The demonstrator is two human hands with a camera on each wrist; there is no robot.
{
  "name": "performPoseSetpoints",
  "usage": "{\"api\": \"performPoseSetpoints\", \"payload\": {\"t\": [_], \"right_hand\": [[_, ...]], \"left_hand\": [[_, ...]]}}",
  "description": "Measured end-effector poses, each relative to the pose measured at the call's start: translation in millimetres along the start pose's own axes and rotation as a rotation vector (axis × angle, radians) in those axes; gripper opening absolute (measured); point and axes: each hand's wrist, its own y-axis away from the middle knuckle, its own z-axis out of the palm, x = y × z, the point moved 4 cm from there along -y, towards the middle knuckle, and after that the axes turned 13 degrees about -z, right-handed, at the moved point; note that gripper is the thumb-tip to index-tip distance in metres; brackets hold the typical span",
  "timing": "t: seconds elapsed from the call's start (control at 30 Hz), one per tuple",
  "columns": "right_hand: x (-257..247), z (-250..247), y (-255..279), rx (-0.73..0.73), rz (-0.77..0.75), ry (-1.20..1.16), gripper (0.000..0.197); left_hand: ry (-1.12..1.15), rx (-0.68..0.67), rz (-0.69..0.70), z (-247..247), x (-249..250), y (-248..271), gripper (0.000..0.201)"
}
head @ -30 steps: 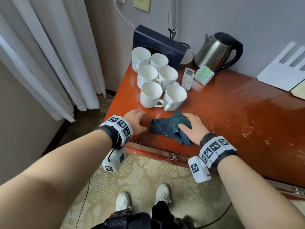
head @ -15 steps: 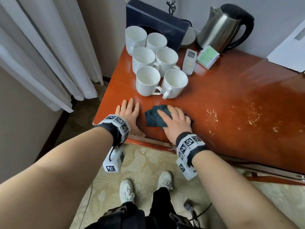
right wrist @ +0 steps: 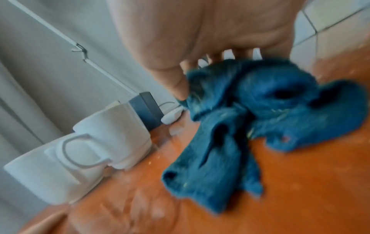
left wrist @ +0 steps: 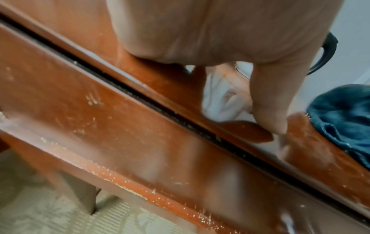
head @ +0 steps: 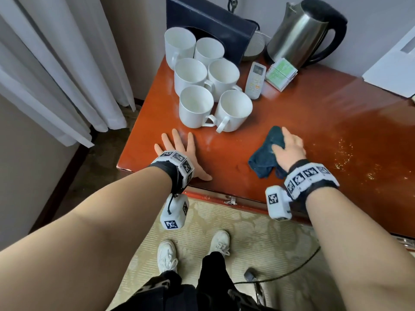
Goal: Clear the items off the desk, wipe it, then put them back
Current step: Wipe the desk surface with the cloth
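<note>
The red-brown desk [head: 325, 122] carries a dark blue cloth [head: 263, 157] near its front edge. My right hand [head: 289, 145] lies on top of the cloth and presses it down with fairly straight fingers. In the right wrist view the cloth [right wrist: 250, 110] is bunched under my right hand [right wrist: 210, 31], thumb at its left side. My left hand [head: 179, 151] rests flat on the front left corner, fingers spread, holding nothing. The left wrist view shows its thumb [left wrist: 270, 102] on the desk edge and the cloth [left wrist: 344, 114] to the right.
Several white mugs [head: 213, 86] stand clustered at the back left, before a dark box [head: 208, 19]. A remote [head: 256, 80], green packets [head: 280, 74] and a steel kettle [head: 307, 30] sit behind. White papers [head: 393, 70] lie at the right. Wet specks [head: 345, 153] show right of the cloth.
My right hand has slid the cloth to the right along the front of the desk. My left hand went from curled at the edge to flat and spread.
</note>
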Motion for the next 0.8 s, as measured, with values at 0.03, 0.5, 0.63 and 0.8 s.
{"api": "performPoseSetpoints", "payload": {"t": [0.03, 0.5, 0.63, 0.8], "right_hand": [[-5.7, 11.2, -4.2, -0.101, 0.001, 0.071, 0.065], [-26.6, 50.1, 63.9, -0.569, -0.822, 0.483, 0.067], [-16.2, 19.0, 37.3, -0.297, -0.639, 0.312, 0.061], [-11.6, 35.6, -0.1, -0.157, -0.185, 0.306, 0.063]], "left_hand": [[-0.013, -0.003, -0.008, 0.8, 0.6, -1.1, 0.138], [-0.042, -0.025, -0.05, 0.4, 4.5, -2.9, 0.141], [-0.038, -0.017, -0.046, -1.2, 5.1, 0.5, 0.14], [-0.033, -0.008, -0.046, 0.4, 5.1, 0.1, 0.14]]}}
